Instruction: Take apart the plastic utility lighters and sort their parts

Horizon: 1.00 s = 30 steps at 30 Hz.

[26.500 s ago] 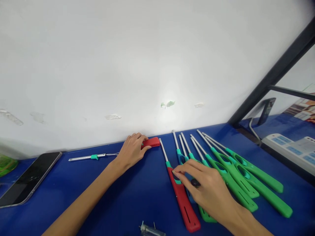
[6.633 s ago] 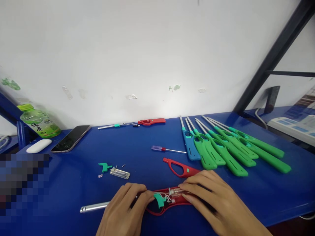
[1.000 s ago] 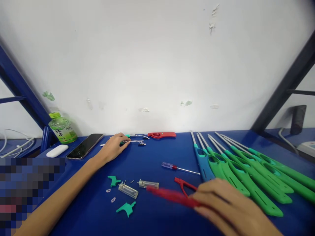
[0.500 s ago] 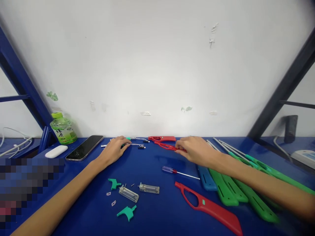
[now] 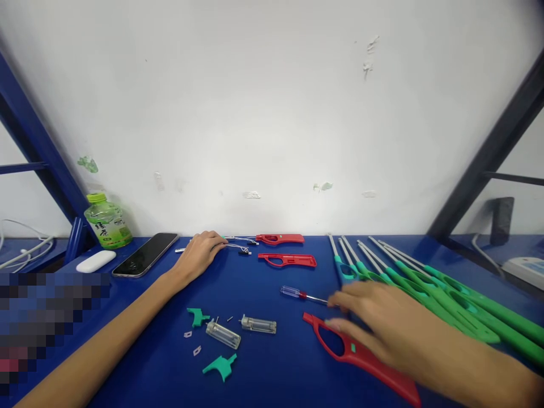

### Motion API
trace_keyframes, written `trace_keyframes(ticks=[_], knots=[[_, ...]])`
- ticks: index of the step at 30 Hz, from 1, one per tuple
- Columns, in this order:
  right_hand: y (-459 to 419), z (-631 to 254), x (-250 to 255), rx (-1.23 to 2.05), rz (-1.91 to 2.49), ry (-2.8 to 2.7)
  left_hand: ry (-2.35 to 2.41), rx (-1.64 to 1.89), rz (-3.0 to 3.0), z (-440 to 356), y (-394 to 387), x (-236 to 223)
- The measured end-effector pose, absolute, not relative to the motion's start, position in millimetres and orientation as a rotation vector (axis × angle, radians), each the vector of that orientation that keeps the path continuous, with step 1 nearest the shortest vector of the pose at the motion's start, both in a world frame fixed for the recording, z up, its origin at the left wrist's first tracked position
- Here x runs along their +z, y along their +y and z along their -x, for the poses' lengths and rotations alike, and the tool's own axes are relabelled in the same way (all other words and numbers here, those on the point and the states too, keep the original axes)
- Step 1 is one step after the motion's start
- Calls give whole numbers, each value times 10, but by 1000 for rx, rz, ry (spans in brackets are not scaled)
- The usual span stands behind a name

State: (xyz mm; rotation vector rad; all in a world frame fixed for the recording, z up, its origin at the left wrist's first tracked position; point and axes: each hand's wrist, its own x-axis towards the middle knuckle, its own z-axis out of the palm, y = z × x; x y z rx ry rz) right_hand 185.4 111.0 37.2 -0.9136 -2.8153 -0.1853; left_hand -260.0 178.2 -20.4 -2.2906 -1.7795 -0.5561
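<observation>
metal tube part-covered by left hand, fingers' hold not discernible; nearest red casing overlapped by right hand, fingers parted.

From where I stand, I can read no word for certain. The green bottle at the back left of the table wears a label with dark characters running at a slant, too small and soft to make out. The white box at the right edge shows a blue patch, blurred; whether it bears writing, I cannot tell.
</observation>
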Motion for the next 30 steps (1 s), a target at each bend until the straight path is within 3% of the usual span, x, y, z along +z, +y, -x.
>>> trace_keyframes(ticks=[5,14,18,26,30], knots=[[780,-2130,6,-614,714,-2493,-1756,-566,2293,2609,1821,-230],[729,-1984,-161,-700,591,-2524,-1735,-535,2261,2607,1752,-256],[750,-2007,-174,-577,595,-2576,-1738,-504,2236,2618,1714,-251],[873,-2072,17,184,906,-2900,-1732,-444,2240,2566,1760,-239],[884,-2003,-17,89,841,-2924,-1735,-435,2225,2541,1787,-225]])
